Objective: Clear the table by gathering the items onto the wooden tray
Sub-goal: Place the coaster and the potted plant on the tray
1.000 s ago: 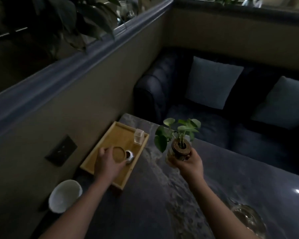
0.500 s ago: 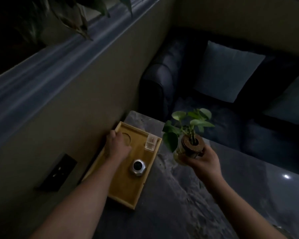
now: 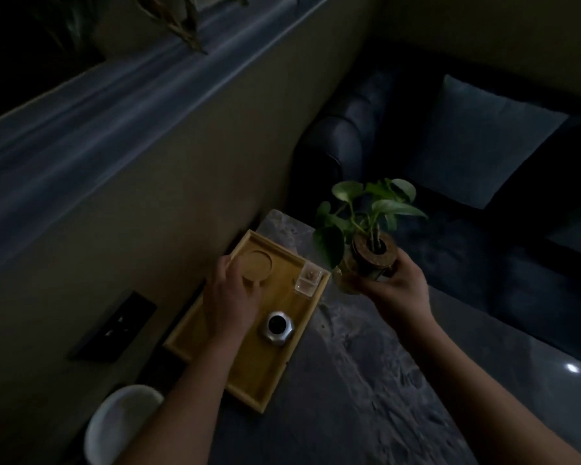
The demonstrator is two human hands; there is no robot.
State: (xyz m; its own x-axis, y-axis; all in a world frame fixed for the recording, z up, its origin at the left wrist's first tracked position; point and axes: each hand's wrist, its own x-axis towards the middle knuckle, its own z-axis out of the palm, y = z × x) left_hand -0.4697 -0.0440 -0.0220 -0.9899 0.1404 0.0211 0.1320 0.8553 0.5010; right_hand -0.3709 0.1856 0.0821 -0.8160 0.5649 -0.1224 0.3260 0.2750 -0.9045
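Note:
The wooden tray [image 3: 265, 377] lies on the dark stone table [image 3: 366, 380] beside the wall. On it are a round wooden coaster [image 3: 256, 264] in the far corner, a small clear box [image 3: 307, 280] at the far right edge and a silver pot [image 3: 276, 327] in the middle. My left hand [image 3: 230, 297] rests over the tray with fingers touching the coaster's near edge. My right hand [image 3: 396, 290] holds a small green plant in a glass jar with a cork top [image 3: 366, 260] in the air, just right of the tray.
A white bowl [image 3: 121, 424] stands at the near left of the table by the wall. A dark sofa [image 3: 349, 146] with pale cushions [image 3: 483, 142] lies beyond the table. A wall socket plate [image 3: 114, 325] sits left of the tray.
My left hand carried the coaster from the tray's middle to its far corner, leaving the silver pot uncovered. The plant in my right hand stayed aloft. The camera tilted down.

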